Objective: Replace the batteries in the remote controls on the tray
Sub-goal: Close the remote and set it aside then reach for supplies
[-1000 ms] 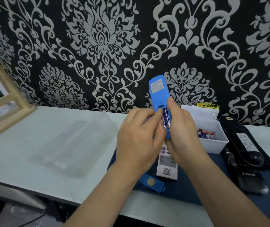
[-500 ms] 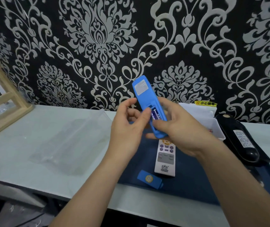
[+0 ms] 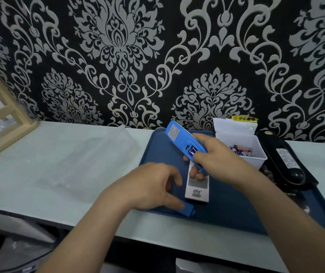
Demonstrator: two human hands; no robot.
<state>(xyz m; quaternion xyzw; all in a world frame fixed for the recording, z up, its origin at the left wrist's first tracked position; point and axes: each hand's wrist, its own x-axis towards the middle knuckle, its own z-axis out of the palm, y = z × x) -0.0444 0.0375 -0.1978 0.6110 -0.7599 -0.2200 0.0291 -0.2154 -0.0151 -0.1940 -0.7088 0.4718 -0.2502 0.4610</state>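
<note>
Right of centre, the right hand [image 3: 214, 156] grips the blue remote [image 3: 179, 136] by its lower end above the tray [image 3: 157, 146], a battery [image 3: 192, 151] showing in its open back just beside the thumb. The left hand [image 3: 149, 184], fingers loosely spread, touches the blue cover [image 3: 188, 209] at the tray's front edge with its thumb.

Left hand [image 3: 149, 186]: off the blue remote [image 3: 179, 136], now down at the near edge of the tray [image 3: 157, 146], thumb on the loose blue battery cover [image 3: 189, 209]. Right hand [image 3: 216, 156]: now holds the remote alone, lowered over the tray, top end tilted far-left
</note>
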